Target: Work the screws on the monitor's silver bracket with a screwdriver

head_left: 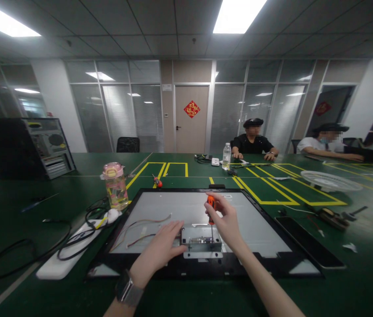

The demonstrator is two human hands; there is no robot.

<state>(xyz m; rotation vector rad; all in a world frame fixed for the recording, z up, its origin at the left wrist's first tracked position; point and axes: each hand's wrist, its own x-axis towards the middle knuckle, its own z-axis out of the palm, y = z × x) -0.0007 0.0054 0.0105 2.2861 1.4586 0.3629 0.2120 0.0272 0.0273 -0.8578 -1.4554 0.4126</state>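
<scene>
A monitor panel (255, 229) lies face down on the green table, its grey metal back up. Near its front edge sits a small metal bracket (201, 243). My right hand (226, 222) is closed round an orange-handled screwdriver (210, 207), held upright with its tip on the bracket. My left hand (160, 251), a watch on its wrist, rests flat with fingers spread on the panel, touching the bracket's left side. Thin coloured wires (140, 229) run across the panel to the left of that hand.
A pink-lidded bottle (115, 186), black cables (74, 240) and a white board (64, 259) lie to the left; a computer case (24, 147) stands far left. A black strip (308, 241), tools (333, 218) and a fan grille (330, 180) lie right. Two people sit at the far side.
</scene>
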